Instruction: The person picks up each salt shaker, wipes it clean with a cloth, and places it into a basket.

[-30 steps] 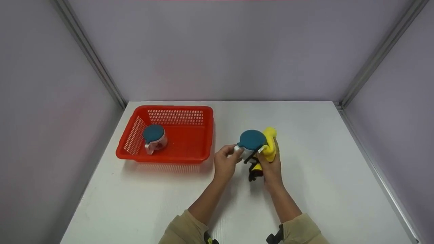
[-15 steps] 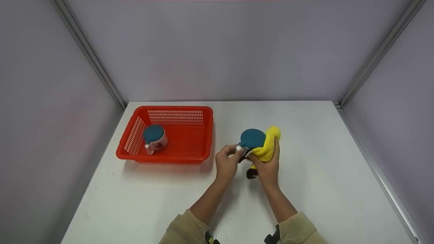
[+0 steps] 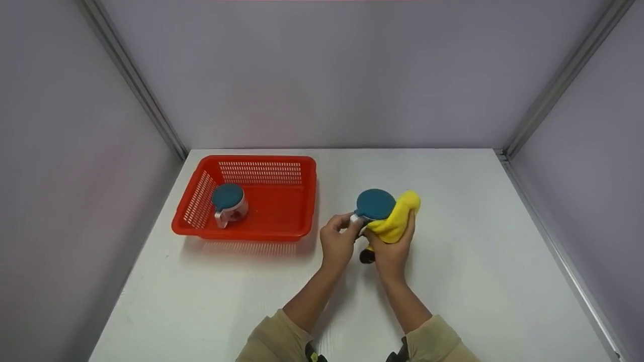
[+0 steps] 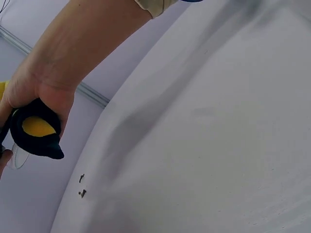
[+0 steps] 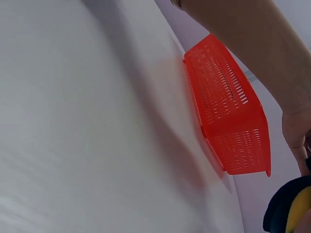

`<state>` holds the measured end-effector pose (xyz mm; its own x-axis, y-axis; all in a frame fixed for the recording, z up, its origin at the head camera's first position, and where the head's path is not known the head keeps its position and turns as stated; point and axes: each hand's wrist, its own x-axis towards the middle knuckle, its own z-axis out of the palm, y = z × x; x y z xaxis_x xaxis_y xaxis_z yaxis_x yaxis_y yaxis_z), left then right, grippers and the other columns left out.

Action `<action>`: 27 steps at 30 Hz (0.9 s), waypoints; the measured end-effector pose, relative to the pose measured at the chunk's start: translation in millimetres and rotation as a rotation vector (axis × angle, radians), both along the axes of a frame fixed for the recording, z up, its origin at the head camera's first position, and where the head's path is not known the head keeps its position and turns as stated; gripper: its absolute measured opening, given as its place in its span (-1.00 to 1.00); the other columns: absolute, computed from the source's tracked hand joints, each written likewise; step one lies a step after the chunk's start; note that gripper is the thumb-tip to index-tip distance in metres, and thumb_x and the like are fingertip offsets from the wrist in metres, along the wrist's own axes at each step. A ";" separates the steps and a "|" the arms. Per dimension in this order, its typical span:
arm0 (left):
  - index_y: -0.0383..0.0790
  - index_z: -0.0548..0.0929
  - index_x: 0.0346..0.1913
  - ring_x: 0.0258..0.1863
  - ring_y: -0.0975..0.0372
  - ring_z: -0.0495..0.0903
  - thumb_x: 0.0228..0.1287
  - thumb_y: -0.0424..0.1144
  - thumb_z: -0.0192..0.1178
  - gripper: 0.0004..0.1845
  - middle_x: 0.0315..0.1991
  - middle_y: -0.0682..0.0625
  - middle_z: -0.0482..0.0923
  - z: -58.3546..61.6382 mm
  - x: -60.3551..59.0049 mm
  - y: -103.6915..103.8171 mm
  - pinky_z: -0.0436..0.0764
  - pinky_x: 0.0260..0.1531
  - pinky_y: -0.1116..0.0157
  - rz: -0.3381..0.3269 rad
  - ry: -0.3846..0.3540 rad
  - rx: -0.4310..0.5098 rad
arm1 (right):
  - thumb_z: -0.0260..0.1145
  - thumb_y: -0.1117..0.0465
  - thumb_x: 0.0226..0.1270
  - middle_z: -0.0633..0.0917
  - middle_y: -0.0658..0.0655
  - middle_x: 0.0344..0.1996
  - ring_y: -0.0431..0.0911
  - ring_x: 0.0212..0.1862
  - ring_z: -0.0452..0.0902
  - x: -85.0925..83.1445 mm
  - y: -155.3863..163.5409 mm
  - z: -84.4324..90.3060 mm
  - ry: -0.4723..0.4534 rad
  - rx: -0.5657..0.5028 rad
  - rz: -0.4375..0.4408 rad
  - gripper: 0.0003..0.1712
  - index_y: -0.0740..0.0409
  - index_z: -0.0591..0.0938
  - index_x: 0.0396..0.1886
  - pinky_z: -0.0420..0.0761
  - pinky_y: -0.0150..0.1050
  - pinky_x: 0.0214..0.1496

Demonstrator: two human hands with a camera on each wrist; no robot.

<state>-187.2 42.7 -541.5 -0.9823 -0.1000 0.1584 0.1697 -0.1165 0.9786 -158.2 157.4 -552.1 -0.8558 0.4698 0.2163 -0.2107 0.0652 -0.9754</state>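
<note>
In the head view, a clear jar with a teal lid (image 3: pixel 376 203) is held up over the table. My left hand (image 3: pixel 337 242) pinches its handle, thumb toward me. My right hand (image 3: pixel 394 255) grips a bunched yellow cloth (image 3: pixel 393 227) with black edging and presses it against the near right side of the jar, covering much of its body. A black-edged fold of the cloth (image 4: pixel 39 127) hangs from the right hand (image 4: pixel 51 97) in the left wrist view. The right wrist view shows the left hand (image 5: pixel 296 131) close above that dark edge.
A red plastic basket (image 3: pixel 251 236) with slotted walls stands left of the hands on the white table (image 3: pixel 483 261). Inside it, toward the left, is a similar teal-lidded jar (image 3: pixel 234 207) with its handle facing front. Grey panels (image 3: pixel 322 75) enclose the back and sides.
My right hand has slid a little left and down, and the cloth has spread over the jar's front, hiding more of its body. The left hand keeps its pinch on the handle, nearly still.
</note>
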 end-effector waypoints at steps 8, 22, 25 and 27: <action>-0.08 0.75 -0.17 -0.39 0.16 0.63 0.21 -0.13 0.39 -0.83 -0.36 -0.01 0.65 3.5 -4.3 -5.7 0.74 -0.36 0.24 0.014 -0.023 0.003 | 0.56 0.21 0.07 0.38 -0.06 0.22 -0.10 0.13 0.39 -1.4 1.7 -10.5 -0.056 -0.024 0.000 0.23 -0.44 -0.03 0.53 0.56 -0.27 0.21; -0.21 0.72 -0.11 -0.21 0.14 0.66 0.25 -0.24 0.36 -0.81 -0.25 -0.07 0.66 11.3 -11.2 -9.3 0.74 -0.21 0.25 0.005 -0.063 0.043 | 0.36 0.22 0.28 0.38 -0.09 0.28 -0.08 0.26 0.33 -3.1 12.1 -5.1 -0.277 -0.381 0.039 -0.08 -0.37 0.10 0.49 0.31 -0.17 0.46; -0.14 0.73 -0.11 -0.20 0.12 0.68 0.23 -0.13 0.38 -0.77 -0.24 -0.04 0.67 11.4 -10.2 -9.8 0.74 -0.19 0.25 -0.019 -0.063 0.059 | 0.44 0.16 0.24 0.39 -0.03 0.28 -0.06 0.28 0.33 -4.7 11.9 -0.7 -0.291 -0.541 0.067 -0.10 -0.33 0.15 0.45 0.33 -0.17 0.45; -0.11 0.74 -0.11 -0.19 0.11 0.70 0.21 -0.07 0.39 -0.74 -0.23 -0.05 0.67 11.0 -10.0 -9.6 0.73 -0.18 0.24 -0.035 -0.063 0.074 | 0.51 0.09 0.16 0.40 0.01 0.27 -0.04 0.28 0.34 -5.1 11.9 1.9 -0.284 -0.624 0.099 -0.08 -0.32 0.18 0.41 0.39 -0.17 0.42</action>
<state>-197.2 33.1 -530.5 -0.9932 -0.0745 0.0893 0.1023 -0.1933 0.9758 -163.3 169.3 -550.3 -0.8846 0.3500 -0.3081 0.0828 -0.5322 -0.8426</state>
